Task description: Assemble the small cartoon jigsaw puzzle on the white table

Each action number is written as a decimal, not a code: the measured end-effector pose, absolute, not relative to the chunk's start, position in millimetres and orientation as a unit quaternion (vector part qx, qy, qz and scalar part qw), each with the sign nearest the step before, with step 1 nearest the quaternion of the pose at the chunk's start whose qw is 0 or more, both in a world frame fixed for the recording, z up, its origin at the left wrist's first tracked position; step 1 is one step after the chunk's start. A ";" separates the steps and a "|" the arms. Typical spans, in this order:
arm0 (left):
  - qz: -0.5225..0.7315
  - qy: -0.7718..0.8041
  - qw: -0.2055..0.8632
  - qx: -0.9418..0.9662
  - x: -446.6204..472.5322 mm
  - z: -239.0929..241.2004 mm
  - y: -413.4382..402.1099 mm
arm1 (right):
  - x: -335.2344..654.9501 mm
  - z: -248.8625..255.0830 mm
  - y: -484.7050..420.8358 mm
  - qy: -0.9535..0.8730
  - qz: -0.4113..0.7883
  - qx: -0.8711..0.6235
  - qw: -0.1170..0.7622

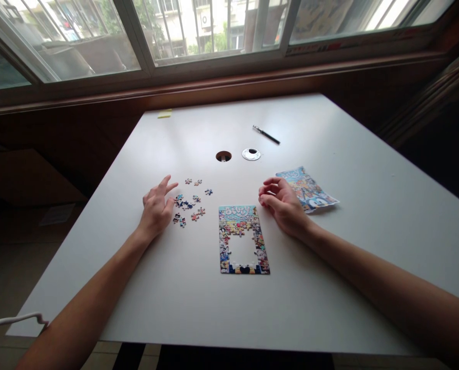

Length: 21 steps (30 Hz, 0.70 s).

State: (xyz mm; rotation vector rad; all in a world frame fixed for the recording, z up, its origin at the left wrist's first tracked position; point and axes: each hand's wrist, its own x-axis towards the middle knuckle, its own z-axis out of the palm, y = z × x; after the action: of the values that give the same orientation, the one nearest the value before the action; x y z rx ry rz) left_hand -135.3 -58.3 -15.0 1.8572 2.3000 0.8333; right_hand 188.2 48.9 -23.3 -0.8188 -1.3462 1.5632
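A partly filled jigsaw puzzle (225, 246) lies flat in front of me, its border joined around a bare white middle. To its left, several loose puzzle pieces (195, 217) are scattered on the table. My left hand (157, 208) rests at the left edge of these pieces, fingers spread, holding nothing I can see. On the other side, my right hand (285, 205) lies on its side near the puzzle's upper right corner, fingers loosely bent and no object visible in them. Behind that hand is a crumpled printed picture sheet (308, 187), partly covered by it.
The white table (168, 288) has a round cable hole (224, 156) with a silver cover ring (251, 154) beside it. A black pen (267, 134) lies farther back. Yellow tape (165, 113) marks the far left corner. A white cable (17, 319) crosses the near left corner.
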 end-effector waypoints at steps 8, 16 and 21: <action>0.208 0.740 0.024 0.640 -131.7 -13.1 -58.7 | 187.3 -22.1 48.1 -0.551 0.626 -0.330 0.442; 0.130 0.639 -0.001 0.758 -123.6 -16.1 -47.1 | 183.5 -17.3 44.6 -0.572 0.611 -0.329 0.437; 0.097 0.638 0.000 0.764 -122.4 -20.2 -41.8 | 182.6 -17.6 44.7 -0.580 0.607 -0.328 0.434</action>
State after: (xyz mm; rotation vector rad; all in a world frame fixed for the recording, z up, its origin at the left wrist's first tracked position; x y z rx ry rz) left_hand -122.4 -41.8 -20.2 2.3998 2.0054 0.3047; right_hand 182.6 44.7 -17.6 -0.8175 -1.4435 1.5111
